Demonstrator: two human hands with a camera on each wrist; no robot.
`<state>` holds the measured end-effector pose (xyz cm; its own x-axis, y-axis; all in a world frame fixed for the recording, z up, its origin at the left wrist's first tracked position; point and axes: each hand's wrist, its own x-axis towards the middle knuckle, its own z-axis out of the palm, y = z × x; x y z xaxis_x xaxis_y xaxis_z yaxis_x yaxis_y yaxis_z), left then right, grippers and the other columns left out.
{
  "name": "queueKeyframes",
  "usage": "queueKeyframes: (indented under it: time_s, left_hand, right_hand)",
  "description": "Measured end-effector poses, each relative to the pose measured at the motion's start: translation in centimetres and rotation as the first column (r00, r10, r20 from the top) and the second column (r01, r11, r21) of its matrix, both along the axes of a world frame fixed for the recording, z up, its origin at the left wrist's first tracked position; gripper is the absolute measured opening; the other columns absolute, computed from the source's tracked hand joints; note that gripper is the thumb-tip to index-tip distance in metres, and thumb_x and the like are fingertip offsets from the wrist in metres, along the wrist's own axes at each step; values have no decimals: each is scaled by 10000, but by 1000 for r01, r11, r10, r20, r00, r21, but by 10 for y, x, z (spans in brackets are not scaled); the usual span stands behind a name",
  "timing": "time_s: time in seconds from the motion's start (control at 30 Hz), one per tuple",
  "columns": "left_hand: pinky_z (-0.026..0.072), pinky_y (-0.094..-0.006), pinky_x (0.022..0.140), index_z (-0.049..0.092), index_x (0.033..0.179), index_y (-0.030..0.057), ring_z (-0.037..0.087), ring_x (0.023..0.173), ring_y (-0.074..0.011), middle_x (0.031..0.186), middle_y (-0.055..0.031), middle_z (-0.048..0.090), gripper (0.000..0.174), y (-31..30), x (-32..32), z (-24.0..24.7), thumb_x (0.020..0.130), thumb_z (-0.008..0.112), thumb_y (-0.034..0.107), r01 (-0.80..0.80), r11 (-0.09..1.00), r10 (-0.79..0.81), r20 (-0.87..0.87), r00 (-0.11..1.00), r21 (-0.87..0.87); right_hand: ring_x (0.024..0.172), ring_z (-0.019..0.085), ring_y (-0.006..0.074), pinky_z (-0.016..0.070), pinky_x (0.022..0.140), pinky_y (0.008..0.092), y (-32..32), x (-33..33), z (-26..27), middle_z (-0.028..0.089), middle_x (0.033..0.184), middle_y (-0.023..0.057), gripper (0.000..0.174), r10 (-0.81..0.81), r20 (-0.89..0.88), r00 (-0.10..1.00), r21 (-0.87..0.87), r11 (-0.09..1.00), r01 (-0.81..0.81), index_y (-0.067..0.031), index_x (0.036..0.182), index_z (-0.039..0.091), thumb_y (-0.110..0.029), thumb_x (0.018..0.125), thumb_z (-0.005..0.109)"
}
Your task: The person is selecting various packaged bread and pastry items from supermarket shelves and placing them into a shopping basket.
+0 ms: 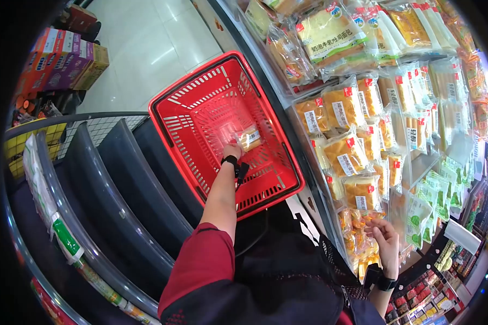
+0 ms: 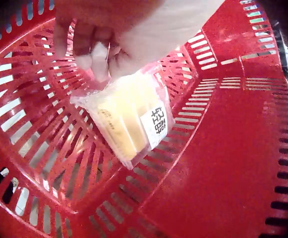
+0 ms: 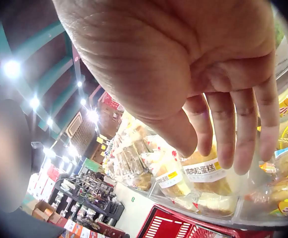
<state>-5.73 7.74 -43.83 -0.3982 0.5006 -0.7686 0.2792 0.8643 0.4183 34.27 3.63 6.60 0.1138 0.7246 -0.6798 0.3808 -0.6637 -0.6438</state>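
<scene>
Inside a red shopping basket [image 1: 279,181], my left hand [image 1: 232,150] pinches the clear wrapper of a packaged bread [image 1: 249,139] by one end. The left wrist view shows the fingers curled at the wrapper's top edge, the yellowish bread [image 2: 124,121] hanging tilted below with a white label facing out. My right hand [image 1: 385,241] is beside the bread shelf, close to small orange-wrapped packs [image 1: 358,238]. Its fingers [image 3: 223,129] are extended and hold nothing; in the right wrist view they overlap a packaged cake [image 3: 201,171] with a white label.
Shelves at the right hold rows of packaged breads [image 1: 344,154], with toast bags [image 1: 331,32] at the far end and green-printed packs [image 1: 439,189] farther right. An empty-looking slatted dark rack [image 1: 130,168] stands left of the basket. Cartons [image 1: 59,59] are stacked beyond it on the tiled floor [image 1: 130,49].
</scene>
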Motion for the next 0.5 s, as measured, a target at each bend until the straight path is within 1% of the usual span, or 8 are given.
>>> queueKeyframes:
  time_s: [0.03, 0.13, 0.2, 0.27, 0.3, 0.33, 0.4, 0.5]
  left_hand:
    - [474, -391, 815, 672, 924, 70, 628, 902, -312, 897, -177, 661, 316, 0, 3, 10, 745, 585, 316, 27, 999, -23, -91, 996, 39]
    - [474, -389, 805, 660, 887, 51, 627, 887, -316, 880, -188, 658, 306, -1, 5, 50, 748, 565, 307, 24, 992, -10, -115, 993, 126]
    - [471, -388, 793, 641, 842, 31, 624, 868, -324, 862, -204, 651, 302, -3, 8, 81, 758, 542, 303, -49, 979, 69, -98, 993, 200]
    - [465, -369, 793, 614, 859, 18, 621, 872, -298, 833, -182, 644, 292, -4, 7, 135, 784, 524, 285, -124, 940, 116, 44, 992, 319]
    - [469, -332, 784, 571, 907, 26, 616, 878, -224, 864, -113, 632, 229, -7, 5, 165, 838, 491, 230, -112, 929, 85, 89, 992, 354]
    - [469, -332, 784, 571, 907, 26, 616, 878, -224, 864, -113, 632, 229, -14, 4, 188, 838, 491, 230, -106, 927, 82, 82, 993, 359]
    - [476, -339, 804, 521, 997, 37, 603, 885, -194, 958, -90, 613, 200, -25, 2, 229, 888, 447, 188, -452, 798, 128, 620, 774, 399]
    - [446, -335, 884, 495, 1022, 20, 579, 982, -181, 1060, -82, 589, 185, -33, 3, 337, 894, 415, 127, -433, 778, -77, 754, 652, 454]
  right_hand:
    - [901, 603, 160, 471, 817, 280, 2, -2, -1, 620, 1034, 107, 230, 6, -7, 1000, 9, 1000, -6, 33, 1117, 535, -42, 901, 515]
    - [890, 610, 159, 479, 811, 280, 7, -8, 1, 620, 1033, 110, 225, 37, -53, 998, 30, 999, -36, 27, 1116, 537, -43, 903, 513]
    - [887, 614, 160, 487, 801, 278, 11, -12, 2, 623, 1028, 108, 222, 89, -81, 993, 45, 995, -86, 25, 1112, 539, -40, 901, 515]
    - [903, 611, 150, 486, 801, 268, 16, -17, 4, 628, 1029, 108, 221, 111, -117, 987, 77, 992, -102, 30, 1108, 540, -41, 900, 518]
    - [893, 606, 138, 484, 786, 261, 19, -20, 5, 628, 1023, 101, 226, 164, -110, 980, 96, 983, -154, 27, 1111, 540, -57, 903, 518]
    - [883, 602, 126, 482, 771, 254, 23, -21, 5, 629, 1017, 94, 231, 216, -102, 971, 114, 972, -205, 24, 1114, 540, -73, 905, 517]
    - [872, 591, 102, 473, 769, 232, 33, -30, 9, 645, 985, 71, 235, 291, -92, 952, 152, 949, -275, 26, 1117, 541, -70, 904, 521]
    - [980, 576, 135, 471, 854, 275, 50, -43, 8, 616, 1035, 91, 307, 382, -204, 901, 240, 912, -332, 11, 1184, 494, -98, 902, 545]
